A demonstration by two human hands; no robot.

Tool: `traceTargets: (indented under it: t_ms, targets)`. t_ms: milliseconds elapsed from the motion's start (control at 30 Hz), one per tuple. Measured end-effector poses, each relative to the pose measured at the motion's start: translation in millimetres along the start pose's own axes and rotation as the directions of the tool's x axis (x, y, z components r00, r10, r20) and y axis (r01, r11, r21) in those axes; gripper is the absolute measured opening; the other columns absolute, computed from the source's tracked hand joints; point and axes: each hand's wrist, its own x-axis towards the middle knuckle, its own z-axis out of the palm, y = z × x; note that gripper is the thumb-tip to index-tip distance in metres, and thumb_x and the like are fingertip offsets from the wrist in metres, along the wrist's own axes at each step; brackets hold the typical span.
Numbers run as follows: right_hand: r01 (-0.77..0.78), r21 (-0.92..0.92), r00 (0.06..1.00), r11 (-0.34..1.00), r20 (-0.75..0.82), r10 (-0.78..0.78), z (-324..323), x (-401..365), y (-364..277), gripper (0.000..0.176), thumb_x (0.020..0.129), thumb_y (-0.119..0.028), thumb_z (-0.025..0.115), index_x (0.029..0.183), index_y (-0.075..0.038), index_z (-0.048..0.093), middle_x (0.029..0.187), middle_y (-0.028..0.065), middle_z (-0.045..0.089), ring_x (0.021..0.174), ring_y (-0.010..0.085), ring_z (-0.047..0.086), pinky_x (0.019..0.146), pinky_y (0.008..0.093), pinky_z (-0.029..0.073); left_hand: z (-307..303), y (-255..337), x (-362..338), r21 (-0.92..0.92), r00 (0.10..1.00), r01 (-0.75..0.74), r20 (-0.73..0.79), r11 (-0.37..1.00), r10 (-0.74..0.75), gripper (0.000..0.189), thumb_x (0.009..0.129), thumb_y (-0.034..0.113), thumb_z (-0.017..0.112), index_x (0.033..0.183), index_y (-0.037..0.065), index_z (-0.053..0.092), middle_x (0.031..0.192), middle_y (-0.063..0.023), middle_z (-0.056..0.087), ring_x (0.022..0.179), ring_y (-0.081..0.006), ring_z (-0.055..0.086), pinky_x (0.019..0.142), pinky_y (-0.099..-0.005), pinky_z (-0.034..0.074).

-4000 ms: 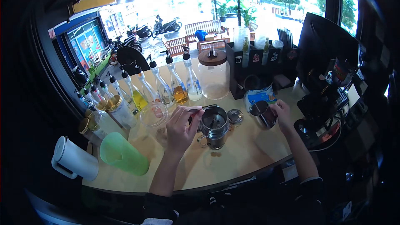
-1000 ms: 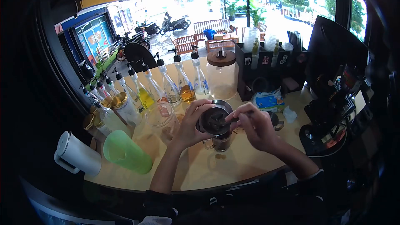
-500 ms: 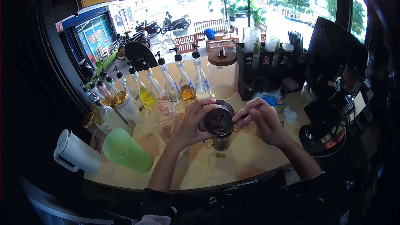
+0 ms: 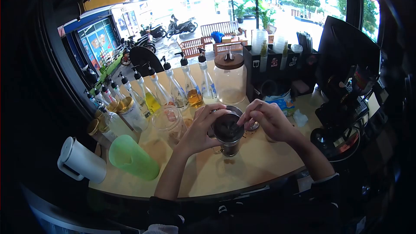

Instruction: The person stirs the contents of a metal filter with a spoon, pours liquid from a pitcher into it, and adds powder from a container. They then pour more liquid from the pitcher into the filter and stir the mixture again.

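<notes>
My left hand [image 4: 201, 128] is wrapped round the side of a round metal cup [image 4: 228, 139], which is tilted so its dark inside faces me. Just below it on the counter stands a small glass mug [image 4: 230, 150], its upper part hidden behind the cup. At the cup's right rim my right hand [image 4: 269, 121] is closed in a pinch on a thin utensil, mostly covered by the fingers, with its lower end at the cup's mouth. Behind that hand, a small glass vessel [image 4: 253, 125] is partly visible.
Pump bottles [image 4: 194, 97] line the counter's far left. A clear open jar [image 4: 167, 119], a green pitcher [image 4: 134, 158] and a white jug [image 4: 82, 160] stand left of my arm. A wood-lidded jar [image 4: 229, 82] and a cup organiser [image 4: 275, 69] stand behind; a black machine [image 4: 344, 112] is right.
My right hand has shifted slightly left and up, closer over the cup's mouth. My left hand keeps its hold, and more of the small glass vessel shows behind the right hand.
</notes>
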Motion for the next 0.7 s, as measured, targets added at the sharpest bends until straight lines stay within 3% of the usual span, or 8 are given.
traceTargets:
  t_ms: [100,200,267,433,533,600,700]
  targets:
    - [-0.083,0.087,0.994,0.993,-0.067,0.089,-6.0,0.9,2.9,0.017,0.098,-0.006,0.039,0.095,0.002,0.053,0.090,0.0108,0.070,0.076,0.0139,0.068,0.071,0.0275,0.055,-1.3,0.2,-0.1,0.014,1.000,-0.010,-0.011,1.000,0.010,0.077,0.056,0.025,0.087,0.124,0.014,0.054,0.126,-0.0048,0.048,0.119,-0.0270,0.049,0.103,-0.0415,0.035]
    - [-0.040,0.103,0.997,0.994,-0.056,0.046,-2.1,3.5,0.2,0.017,0.097,-0.006,0.039,0.094,0.002,0.053,0.089,0.0107,0.070,0.075,0.0138,0.067,0.071,0.0270,0.055,-0.9,0.8,0.2,0.012,1.000,-0.009,-0.009,1.000,0.009,0.077,0.055,0.024,0.087,0.124,0.014,0.054,0.126,-0.0049,0.048,0.119,-0.0272,0.048,0.103,-0.0417,0.035]
    - [-0.053,0.081,0.998,0.995,-0.036,0.056,-3.4,4.5,-0.9,0.017,0.097,-0.006,0.039,0.094,0.002,0.053,0.088,0.0106,0.070,0.075,0.0136,0.067,0.071,0.0268,0.055,-2.6,1.8,0.8,0.046,1.000,0.005,0.013,0.999,-0.006,0.076,0.055,0.016,0.085,0.124,0.012,0.053,0.127,-0.0082,0.048,0.123,-0.0289,0.047,0.104,-0.0410,0.038]
    - [-0.071,0.159,0.993,0.985,-0.079,0.084,-4.4,8.5,0.6,0.017,0.098,-0.006,0.039,0.095,0.002,0.054,0.087,0.0101,0.069,0.075,0.0125,0.067,0.071,0.0264,0.054,-3.5,3.9,1.3,0.028,1.000,0.014,0.004,1.000,-0.014,0.077,0.055,0.023,0.087,0.124,0.014,0.054,0.126,-0.0054,0.048,0.120,-0.0293,0.046,0.103,-0.0424,0.035]
    - [-0.040,0.070,0.999,0.997,0.001,0.040,-1.9,9.0,0.2,0.017,0.098,-0.007,0.040,0.096,0.002,0.054,0.087,0.0099,0.069,0.074,0.0119,0.066,0.070,0.0263,0.054,-3.9,4.3,1.8,0.041,1.000,0.012,0.006,0.999,-0.013,0.077,0.054,0.022,0.087,0.123,0.015,0.054,0.126,-0.0053,0.047,0.121,-0.0299,0.045,0.104,-0.0430,0.035]
    - [-0.025,0.155,0.993,0.988,-0.110,0.043,-3.9,10.7,2.5,0.016,0.098,-0.006,0.040,0.095,0.002,0.054,0.087,0.0096,0.069,0.073,0.0116,0.066,0.069,0.0266,0.054,-4.1,5.4,2.0,0.046,1.000,0.010,0.002,0.999,-0.010,0.077,0.054,0.022,0.087,0.123,0.015,0.054,0.126,-0.0052,0.047,0.121,-0.0301,0.045,0.104,-0.0433,0.035]
    - [-0.015,0.118,0.999,0.993,-0.034,0.019,-1.4,12.5,2.8,0.017,0.098,-0.006,0.040,0.095,0.002,0.054,0.085,0.0091,0.069,0.072,0.0107,0.066,0.068,0.0259,0.054,-5.7,7.7,3.6,0.067,0.999,0.027,0.026,0.997,-0.029,0.078,0.053,0.022,0.088,0.123,0.015,0.054,0.127,-0.0049,0.046,0.121,-0.0306,0.045,0.104,-0.0439,0.036]
